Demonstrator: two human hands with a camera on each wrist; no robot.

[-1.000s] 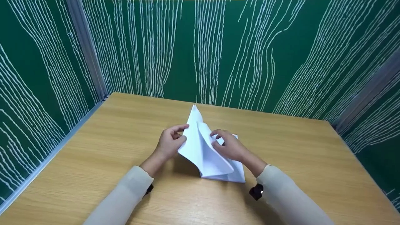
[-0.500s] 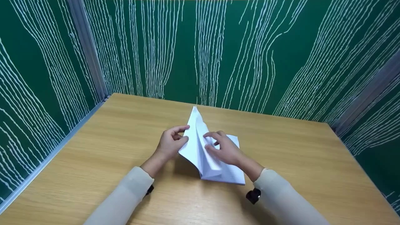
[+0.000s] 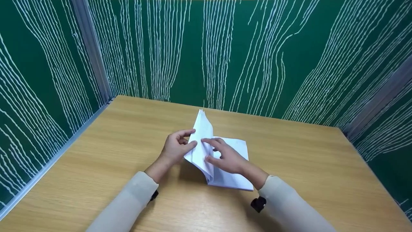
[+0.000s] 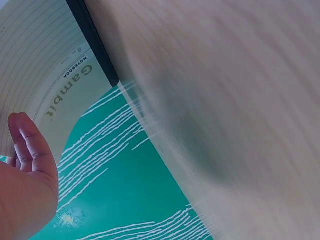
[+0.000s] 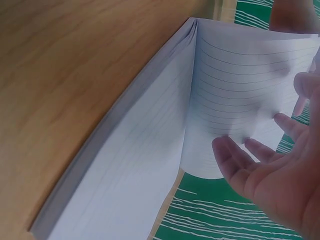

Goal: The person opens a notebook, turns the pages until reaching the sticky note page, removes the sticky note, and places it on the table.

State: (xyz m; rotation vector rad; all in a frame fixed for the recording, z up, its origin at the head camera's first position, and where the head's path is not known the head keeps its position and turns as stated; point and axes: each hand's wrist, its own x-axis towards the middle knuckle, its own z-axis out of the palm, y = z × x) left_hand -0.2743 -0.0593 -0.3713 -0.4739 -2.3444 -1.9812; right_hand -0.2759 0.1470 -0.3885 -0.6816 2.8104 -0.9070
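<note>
A lined notebook lies spread on the table, its left part lifted upright and its right part flat. My left hand pinches the raised pages by their outer edge, thumb on the page side. In the left wrist view, the fingers of that hand lie against the pale cover, which is printed "Gambit" and "NOTEBOOK". My right hand touches the standing page with spread fingertips. From the right wrist view, the lined page curves upright behind the right hand.
The wooden table extends around the notebook on all sides. Behind it rises a green wall with wavy white lines. Grey posts stand at the corners. A dark strap device sits at the right wrist.
My right hand has moved left, carrying a curling page over against the raised pages. More of the flat right part now shows. The left hand stays nearly still.
</note>
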